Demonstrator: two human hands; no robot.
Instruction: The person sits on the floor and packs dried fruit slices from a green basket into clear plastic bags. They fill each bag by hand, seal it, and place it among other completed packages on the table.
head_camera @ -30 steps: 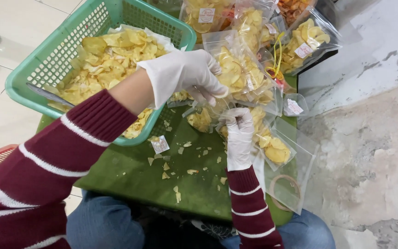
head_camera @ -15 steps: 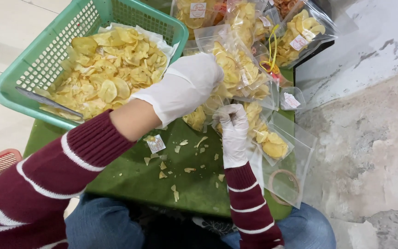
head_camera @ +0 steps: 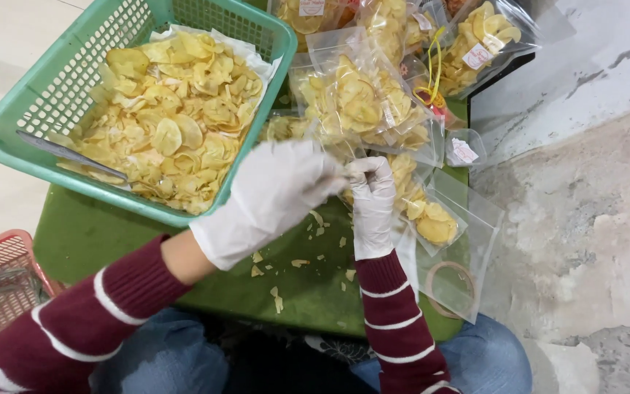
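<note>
Both my hands wear white gloves and meet over a green table (head_camera: pixel 103 241). My right hand (head_camera: pixel 372 208) grips the mouth of a small clear bag (head_camera: pixel 432 219) partly filled with yellow chips, which lies on the table to its right. My left hand (head_camera: pixel 275 193) reaches in from the left, its fingertips pinched together at the same bag mouth, touching my right hand. The back of the hand hides what the fingers pinch. A green plastic basket (head_camera: pixel 9 138) heaped with loose chips on white paper stands just left of my left hand.
A metal utensil (head_camera: pixel 67 155) lies in the basket. Several filled chip bags (head_camera: pixel 359 102) pile up at the back. Empty clear bags (head_camera: pixel 468 255) and a ring (head_camera: pixel 450 288) lie at the right edge. Crumbs (head_camera: pixel 297 263) dot the table. A red basket (head_camera: pixel 1 277) stands lower left.
My left hand has drawn back from the chip bags toward me and left, ending at the bag mouth. My right hand has stayed on the bag, shifting slightly.
</note>
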